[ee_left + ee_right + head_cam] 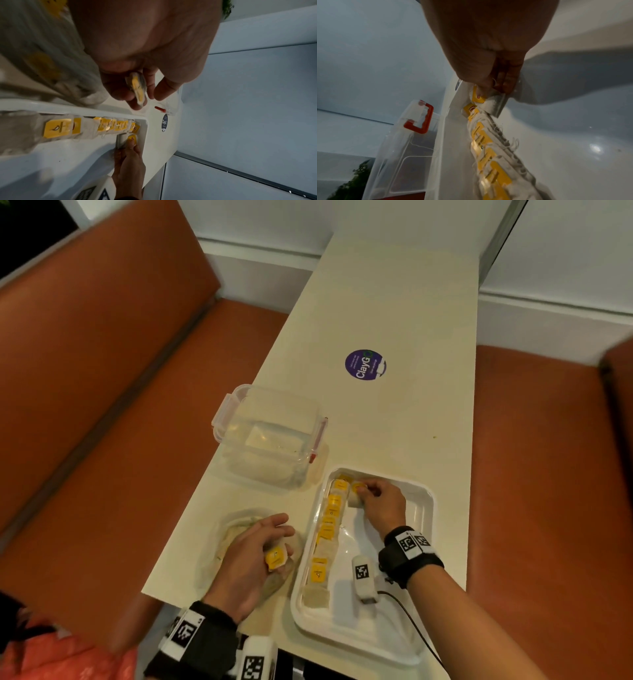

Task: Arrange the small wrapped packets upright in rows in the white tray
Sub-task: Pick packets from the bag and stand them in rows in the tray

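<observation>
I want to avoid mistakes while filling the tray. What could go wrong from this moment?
1. The right hand is setting a packet beside the finished row; a nudge may topple that row.
2. The left hand holds the next packet in a loose-looking grip; it might slip.

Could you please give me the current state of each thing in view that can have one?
white tray: one row of packets along its left wall.
row of packets: standing, overlapped.
right hand: pinching a packet at the tray's far end.
left hand: holding a packet over the pile.
clear container: open, lidless.
</observation>
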Motion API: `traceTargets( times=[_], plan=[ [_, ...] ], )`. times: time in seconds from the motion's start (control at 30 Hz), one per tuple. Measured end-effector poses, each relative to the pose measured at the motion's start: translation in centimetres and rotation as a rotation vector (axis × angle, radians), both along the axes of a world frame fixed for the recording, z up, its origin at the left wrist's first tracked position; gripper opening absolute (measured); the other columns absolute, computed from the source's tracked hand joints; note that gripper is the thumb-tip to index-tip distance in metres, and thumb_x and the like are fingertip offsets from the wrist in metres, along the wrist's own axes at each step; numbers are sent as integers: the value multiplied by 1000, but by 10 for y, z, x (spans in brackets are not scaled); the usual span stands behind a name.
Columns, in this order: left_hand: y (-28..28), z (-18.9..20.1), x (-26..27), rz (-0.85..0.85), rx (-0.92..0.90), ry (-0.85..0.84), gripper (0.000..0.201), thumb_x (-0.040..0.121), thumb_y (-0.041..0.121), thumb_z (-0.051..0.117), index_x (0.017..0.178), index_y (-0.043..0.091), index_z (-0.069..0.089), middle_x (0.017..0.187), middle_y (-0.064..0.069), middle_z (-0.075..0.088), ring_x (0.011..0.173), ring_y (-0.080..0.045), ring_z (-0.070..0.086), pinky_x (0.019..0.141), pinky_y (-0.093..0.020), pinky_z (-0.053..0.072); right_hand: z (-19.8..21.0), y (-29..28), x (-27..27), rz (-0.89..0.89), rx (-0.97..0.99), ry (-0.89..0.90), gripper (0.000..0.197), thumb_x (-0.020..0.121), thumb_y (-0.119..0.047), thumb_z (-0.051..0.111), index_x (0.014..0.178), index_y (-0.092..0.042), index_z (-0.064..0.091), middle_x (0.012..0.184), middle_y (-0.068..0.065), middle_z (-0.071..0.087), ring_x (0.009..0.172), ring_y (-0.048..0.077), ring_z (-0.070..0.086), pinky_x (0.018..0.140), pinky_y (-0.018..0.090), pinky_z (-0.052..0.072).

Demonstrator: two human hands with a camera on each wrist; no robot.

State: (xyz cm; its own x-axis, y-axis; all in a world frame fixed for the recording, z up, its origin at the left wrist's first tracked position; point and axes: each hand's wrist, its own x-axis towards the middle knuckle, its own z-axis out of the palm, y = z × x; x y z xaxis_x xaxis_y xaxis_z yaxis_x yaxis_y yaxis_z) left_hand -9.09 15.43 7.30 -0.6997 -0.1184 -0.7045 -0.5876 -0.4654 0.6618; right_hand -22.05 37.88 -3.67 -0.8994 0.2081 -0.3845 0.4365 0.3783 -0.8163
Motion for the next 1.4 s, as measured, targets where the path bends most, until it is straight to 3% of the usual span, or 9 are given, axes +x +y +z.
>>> traceTargets(
  times=[0.23,0.37,0.6,0.77,0.9,1.0,1.1,1.27,1.4],
  plan=[
    [-7,-2,-5,-23,-30,12,37,93,-10,54,123,6,69,109,-16,73,80,-23,68,66,-36,54,-5,-4,5,-185,-20,48,6,91,-24,79,96,-22,77,85,-9,72,78,0,62,75,16,46],
    [-4,-3,-5,-44,-51,2,38,90,-8,60,122,9,70,109,-16,73,84,-26,66,75,-43,50,-7,-7,9,-270,-50,69,9,88,-27,82,94,-21,78,86,-5,74,79,4,65,71,9,43],
    [-2,-2,-1,-62,-60,-3,33,93,-2,61,123,10,70,107,-15,75,82,-25,66,73,-40,51,-5,-11,12,-309,-120,103,8,86,-24,83,93,-22,80,87,-9,76,81,4,67,71,8,45],
    [-1,-2,3,-62,-46,-18,30,94,0,63,122,9,69,104,-14,75,83,-25,65,75,-40,50,-1,-12,11,-335,-162,118,12,81,-23,88,90,-22,81,83,-7,78,81,9,73,77,18,55],
    [0,-1,6,-65,-47,-29,31,94,1,64,123,9,69,103,-13,76,85,-25,64,70,-37,50,3,-13,10,-358,-144,96,18,79,-24,90,91,-20,78,85,-5,77,80,6,71,75,13,52],
    [1,-1,7,-65,-49,-26,31,94,2,65,124,10,69,105,-14,77,85,-25,65,70,-37,50,8,-12,13,-370,-123,67,23,79,-24,90,97,-18,76,90,-6,75,79,-1,66,67,2,45],
    [2,0,5,-49,-27,-26,31,96,0,61,124,9,69,114,-19,76,86,-25,68,73,-38,52,15,-9,18,-383,-103,59,26,81,-20,87,103,-18,74,97,-8,70,83,-4,60,67,5,40],
    [1,2,0,7,95,-28,40,94,-9,48,127,4,68,122,-24,73,107,-39,74,91,-46,58,40,-2,34,-274,-76,85,21,85,-16,82,102,-26,74,103,-9,74,90,13,71,69,14,49],
    [2,10,-3,-46,157,19,45,97,-15,47,134,5,63,123,-21,74,114,-36,73,94,-45,58,92,-2,60,168,-159,115,27,85,-15,84,102,-35,76,102,-17,75,79,9,69,72,21,56]
  ],
)
